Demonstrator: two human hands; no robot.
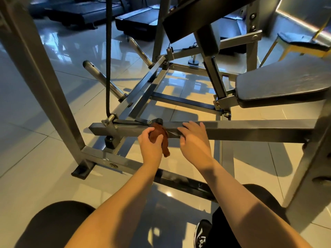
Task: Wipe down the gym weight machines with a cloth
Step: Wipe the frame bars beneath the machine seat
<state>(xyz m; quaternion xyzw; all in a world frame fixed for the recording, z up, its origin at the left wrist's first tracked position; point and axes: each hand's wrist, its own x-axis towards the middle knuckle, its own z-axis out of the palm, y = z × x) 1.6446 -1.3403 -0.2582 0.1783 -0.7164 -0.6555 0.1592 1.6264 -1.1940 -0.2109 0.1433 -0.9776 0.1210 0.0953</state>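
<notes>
Two bare forearms reach forward from the bottom of the view, over a dark-clad knee [59, 224] and a black shoe with white markings [202, 233] that stands on the glossy tiled floor [35, 158]. The left grip [150, 145] is closed round a bunched brown cloth [160, 134], fingers and thumb curled about it, and holds it against the front upper edge of a grey square crossbar [250, 129] of the weight machine. A tail of the cloth hangs down below the bar, beside the wrist. The right grip [194, 138] holds nothing. It lies loosely open on the same bar just beside the cloth, fingers spread over the top face and thumb against the front. A small black stop [158, 120] sits on the bar right above the cloth. At the bar's left end a bracket [109, 120] carries a black strap [108, 51] that rises straight up out of view. Behind the bar, grey frame rails run back across the floor, and two chrome pegs [105, 79] angle out to the left. A black padded seat [283, 83] juts in from the right, above the bar. Dark treadmills [136, 22] stand well apart in the background.
</notes>
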